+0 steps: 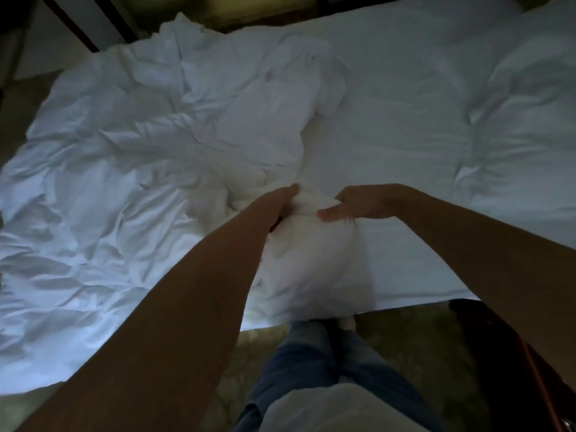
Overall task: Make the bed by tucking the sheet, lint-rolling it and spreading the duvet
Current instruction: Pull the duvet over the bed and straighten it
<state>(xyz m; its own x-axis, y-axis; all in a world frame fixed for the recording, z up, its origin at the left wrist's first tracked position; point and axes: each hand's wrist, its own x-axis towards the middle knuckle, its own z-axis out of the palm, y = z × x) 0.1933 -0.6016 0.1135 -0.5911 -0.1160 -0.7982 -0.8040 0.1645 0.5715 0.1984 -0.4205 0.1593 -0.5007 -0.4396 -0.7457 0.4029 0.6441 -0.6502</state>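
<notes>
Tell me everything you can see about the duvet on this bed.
The duvet is white, soft-looking fabric, heavily creased and bunched in a heap over the left part of the bed as seen, leaving the flat sheet bare beside it. A near portion hangs over the bed's edge. The left hand and right hand both grip a gathered fold of it.

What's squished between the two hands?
A bunched white duvet fold. The left hand and right hand both grip it, one on each side. The head view shows it.

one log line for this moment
step: spread duvet | left hand: grips duvet | right hand: grips duvet | duvet: crumpled | sheet: flat
</notes>
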